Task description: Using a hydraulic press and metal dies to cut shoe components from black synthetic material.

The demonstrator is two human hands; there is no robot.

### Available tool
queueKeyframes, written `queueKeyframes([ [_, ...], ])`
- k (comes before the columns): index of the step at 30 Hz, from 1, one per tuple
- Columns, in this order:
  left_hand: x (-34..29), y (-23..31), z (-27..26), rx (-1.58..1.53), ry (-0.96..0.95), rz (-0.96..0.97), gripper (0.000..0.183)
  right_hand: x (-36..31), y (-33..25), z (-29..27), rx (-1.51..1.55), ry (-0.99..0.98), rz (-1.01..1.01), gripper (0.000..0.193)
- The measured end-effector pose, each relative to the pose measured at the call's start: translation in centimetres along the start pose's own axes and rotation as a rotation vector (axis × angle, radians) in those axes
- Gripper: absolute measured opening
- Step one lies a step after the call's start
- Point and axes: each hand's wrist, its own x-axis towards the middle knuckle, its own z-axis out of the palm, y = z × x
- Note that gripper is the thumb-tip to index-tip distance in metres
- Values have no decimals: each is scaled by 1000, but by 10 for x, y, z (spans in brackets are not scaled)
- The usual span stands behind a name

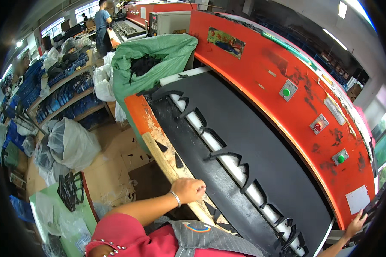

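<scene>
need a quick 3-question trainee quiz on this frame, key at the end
1. Multiple choice: which hand is nearer the white sheet on the red panel?
A) left
B) right

2. True or false: the green sack holds black material.

3. Fill in: between the upper green button and the lower green button sits a ____ button.

Key:
1. B, the right hand.
2. True.
3. Red.

Curved black strips [245,179], some arched up, in row along white bar [230,163].
</scene>
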Motion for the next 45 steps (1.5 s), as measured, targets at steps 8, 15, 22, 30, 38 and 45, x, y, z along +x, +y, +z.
queueKeyframes([
  [8,-3,-115,-100,-962,-445,95,18,-274,-314,-9,940,-377,-13,12],
  [15,-63,-269,-240,-1082,-589,-65,21,-399,-535,104,415,-568,-190,15],
  [22,-157,-391,-322,-1222,-238,-386,23,-528,-624,204,4,-678,-480,39],
  [30,-138,-432,-340,-1240,-167,-514,24,-469,-596,188,73,-468,-646,46],
  [38,91,-480,-346,-1069,-149,-451,21,-420,-600,259,-21,-597,-495,62],
  [45,394,-483,-288,-681,-144,-356,12,-332,-614,340,54,-951,-413,110],
])
